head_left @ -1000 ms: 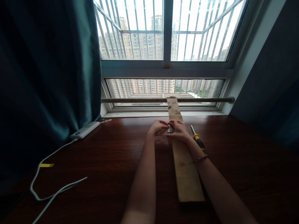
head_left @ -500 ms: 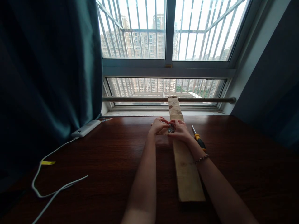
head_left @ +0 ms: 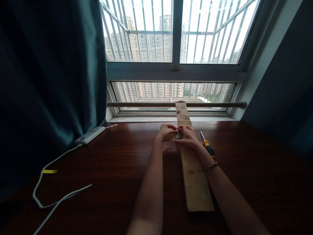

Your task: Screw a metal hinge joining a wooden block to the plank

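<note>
A small metal hinge point(head_left: 178, 134) with visible screw holes lies over the long wooden board point(head_left: 197, 182), between my two hands. My left hand point(head_left: 166, 132) is closed at the hinge's left edge, its fingertips pressed on it. Below that palm shows a short pale wooden piece point(head_left: 171, 138), mostly covered by the hand. From the other side, my right hand point(head_left: 188, 136) is closed on the hinge's right part and rests across the board. A screwdriver point(head_left: 207, 147) with a yellow and black handle lies on the table just right of my right wrist.
The dark wooden table point(head_left: 117, 169) reaches the window sill, where a metal rail point(head_left: 146, 104) runs across. A white power strip point(head_left: 90, 135), a white cable point(head_left: 58, 200) and a yellow strip point(head_left: 50, 171) lie on the left. A dark curtain point(head_left: 73, 65) hangs there.
My left fingers have shifted slightly at the hinge, and a bit more of its left leaf shows. My right hand stays nearly still.
</note>
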{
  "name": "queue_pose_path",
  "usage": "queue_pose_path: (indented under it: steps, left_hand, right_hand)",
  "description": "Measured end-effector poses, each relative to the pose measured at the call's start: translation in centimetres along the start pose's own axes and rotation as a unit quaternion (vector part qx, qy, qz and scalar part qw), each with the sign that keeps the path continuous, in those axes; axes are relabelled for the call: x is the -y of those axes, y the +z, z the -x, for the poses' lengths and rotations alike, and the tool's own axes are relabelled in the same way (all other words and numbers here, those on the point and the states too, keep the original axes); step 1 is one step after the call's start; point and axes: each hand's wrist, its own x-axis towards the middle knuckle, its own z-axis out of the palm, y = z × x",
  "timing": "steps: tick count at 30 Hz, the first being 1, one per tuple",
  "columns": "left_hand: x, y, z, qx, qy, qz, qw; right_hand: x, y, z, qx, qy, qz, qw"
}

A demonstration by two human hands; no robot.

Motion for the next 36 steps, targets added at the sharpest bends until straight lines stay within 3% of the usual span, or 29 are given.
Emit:
queue_pose_path:
  steps: [9,14,24,30,36]
  left_hand:
    - [0.1,0.0,0.1,-0.006,0.022,-0.023,0.999]
    - [-0.7,0.0,0.4,-0.001,-0.009,0.023,1.000]
    - [-1.9,-0.2,1.2,-0.036,-0.024,-0.033,0.999]
    - [-2.3,-0.1,1.0,-0.008,-0.002,0.068,0.998]
    - [-4.5,-1.0,0.8,-0.075,0.081,0.194,0.975]
  right_hand:
    - [0.2,-0.1,0.0,0.007,0.009,0.002,1.000]
    - [0.2,-0.1,0.0,0.011,0.011,-0.005,1.000]
    - [0.3,-0.3,0.1,0.004,0.010,0.000,1.000]
    - [0.2,-0.1,-0.1,0.009,0.021,0.006,1.000]
    - [0.2,-0.2,-0.1,0.019,0.000,-0.001,1.000]
